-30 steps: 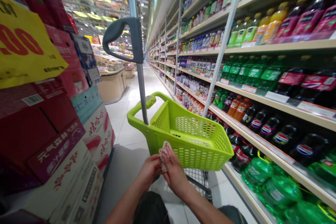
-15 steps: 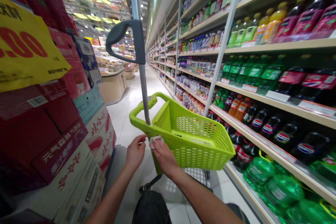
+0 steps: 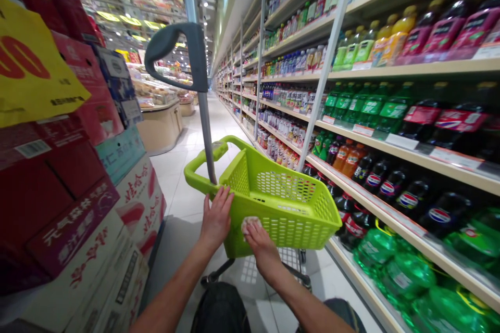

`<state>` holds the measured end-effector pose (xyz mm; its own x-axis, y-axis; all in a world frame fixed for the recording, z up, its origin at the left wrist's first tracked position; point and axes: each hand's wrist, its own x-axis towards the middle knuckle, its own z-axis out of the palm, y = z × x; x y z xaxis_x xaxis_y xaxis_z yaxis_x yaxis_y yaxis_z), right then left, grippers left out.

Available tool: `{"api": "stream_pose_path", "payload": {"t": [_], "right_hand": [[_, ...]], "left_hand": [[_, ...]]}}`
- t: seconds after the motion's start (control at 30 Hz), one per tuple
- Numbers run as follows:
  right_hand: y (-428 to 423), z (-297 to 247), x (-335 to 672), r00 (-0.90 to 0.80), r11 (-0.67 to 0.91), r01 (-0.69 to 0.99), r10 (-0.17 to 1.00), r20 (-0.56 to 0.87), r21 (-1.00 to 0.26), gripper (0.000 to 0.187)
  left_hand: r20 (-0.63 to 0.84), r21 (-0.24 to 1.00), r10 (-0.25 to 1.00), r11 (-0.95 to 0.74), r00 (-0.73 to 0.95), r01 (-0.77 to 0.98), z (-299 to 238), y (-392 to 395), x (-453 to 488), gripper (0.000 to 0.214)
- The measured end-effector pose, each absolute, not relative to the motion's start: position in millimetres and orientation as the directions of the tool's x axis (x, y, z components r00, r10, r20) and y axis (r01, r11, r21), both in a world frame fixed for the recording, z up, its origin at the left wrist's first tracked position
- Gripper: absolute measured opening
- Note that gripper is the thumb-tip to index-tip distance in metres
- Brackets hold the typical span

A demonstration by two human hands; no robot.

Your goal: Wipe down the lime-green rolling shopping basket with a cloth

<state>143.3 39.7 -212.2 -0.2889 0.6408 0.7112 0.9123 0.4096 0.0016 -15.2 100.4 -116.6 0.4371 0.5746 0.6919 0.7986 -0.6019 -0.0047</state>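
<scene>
A lime-green shopping basket cart (image 3: 281,200) stands in front of me, with a grey pole (image 3: 203,125) rising from its near left end to a dark grey handle (image 3: 195,57). My left hand (image 3: 216,218) rests open against the basket's end, fingers stretched along the plastic just under the rim. My right hand (image 3: 263,250) presses a crumpled whitish cloth (image 3: 250,222) flat to the near side wall, left of the perforated part. Most of the cloth's lower edge is covered by my fingers.
Shelves (image 3: 390,140) of bottled drinks run along the right, with big green bottles (image 3: 406,276) at the bottom. Stacked cartons (image 3: 74,203) and a yellow price sign (image 3: 35,67) crowd the left. A tiled aisle (image 3: 219,114) stretches ahead past a food counter (image 3: 158,125).
My left hand has moved up and right onto the basket's end. My right hand has slid the cloth right and downward along the side wall. The view has shifted slightly.
</scene>
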Motion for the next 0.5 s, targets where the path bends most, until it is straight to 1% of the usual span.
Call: {"api": "stream_pose_path", "payload": {"t": [0.07, 0.17, 0.23, 0.37, 0.43, 0.5], "right_hand": [[40, -196, 144, -0.258, 0.413, 0.91, 0.609, 0.75, -0.022, 0.038], [48, -173, 147, -0.207, 0.393, 0.919, 0.564, 0.799, -0.039, 0.04], [50, -180, 148, -0.199, 0.362, 0.932, 0.58, 0.79, -0.031, 0.04], [33, -214, 152, -0.219, 0.336, 0.941, 0.667, 0.712, -0.025, 0.044], [23, -215, 157, -0.201, 0.334, 0.941, 0.679, 0.706, -0.053, 0.047], [20, -206, 166, -0.15, 0.318, 0.943, 0.67, 0.727, -0.099, 0.05]], "left_hand": [[0.663, -0.013, 0.618, -0.556, 0.424, 0.831, -118, 100, -11, 0.05], [0.624, -0.045, 0.642, -0.54, 0.446, 0.841, -121, 98, -2, 0.052], [0.605, -0.063, 0.646, -0.543, 0.464, 0.838, -125, 95, 3, 0.053], [0.588, -0.098, 0.641, -0.549, 0.494, 0.83, -131, 90, 8, 0.055], [0.584, -0.115, 0.635, -0.552, 0.506, 0.826, -133, 89, 11, 0.055], [0.585, -0.129, 0.626, -0.556, 0.516, 0.821, -135, 89, 16, 0.055]]}}
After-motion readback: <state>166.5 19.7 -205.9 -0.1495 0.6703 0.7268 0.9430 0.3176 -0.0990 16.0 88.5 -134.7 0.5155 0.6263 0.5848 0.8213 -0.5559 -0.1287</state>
